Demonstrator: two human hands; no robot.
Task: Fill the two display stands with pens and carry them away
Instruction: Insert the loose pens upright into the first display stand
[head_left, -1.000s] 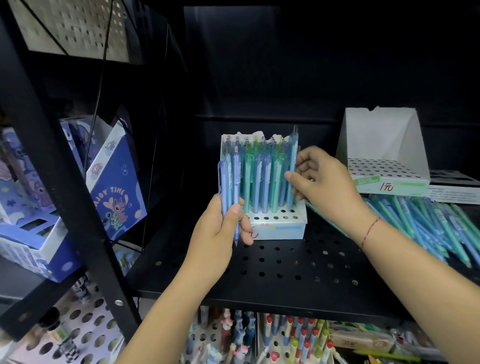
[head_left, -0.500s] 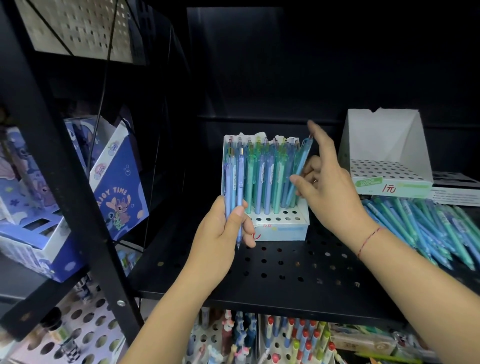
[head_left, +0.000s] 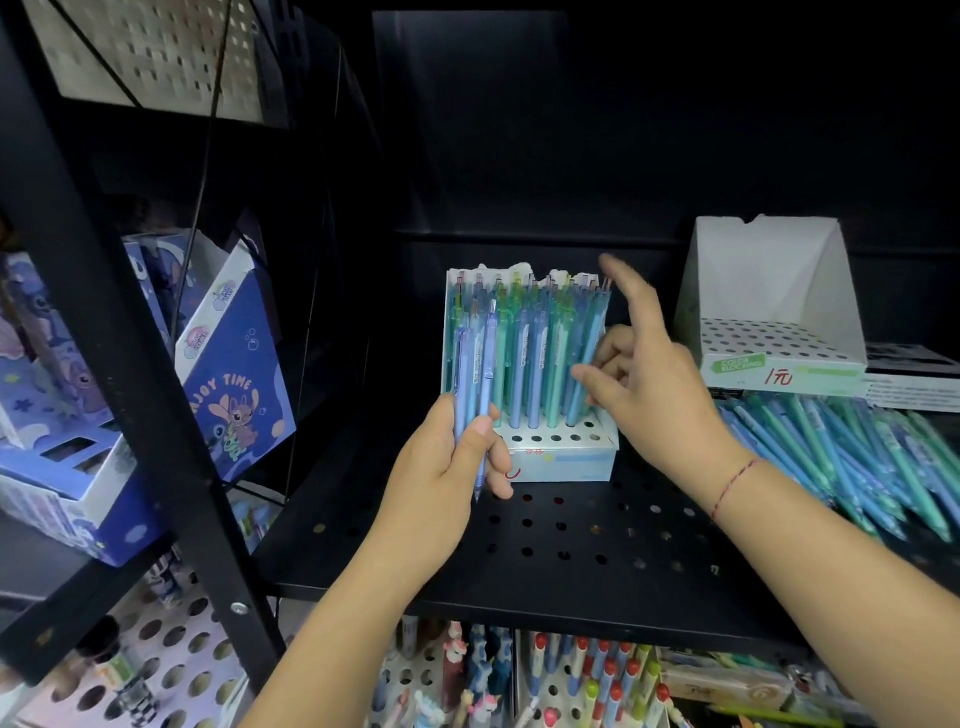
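Black perforated shelf (head_left: 571, 545) carries part-filled stand (head_left: 561, 457), front holes empty. Nearby, spare pens (head_left: 480, 364) upright, tips down, just left of those holes; left hand (head_left: 441, 467) fingers curled round them. Right hand (head_left: 649, 395) at stand's right edge, index raised; pinch unclear, blurred.

Your right hand (head_left: 660, 395) straightens its index finger (head_left: 623, 283) above the pen tops, and the rightmost pen (head_left: 592, 338) tips from upright to leaning in the stand (head_left: 566, 458).
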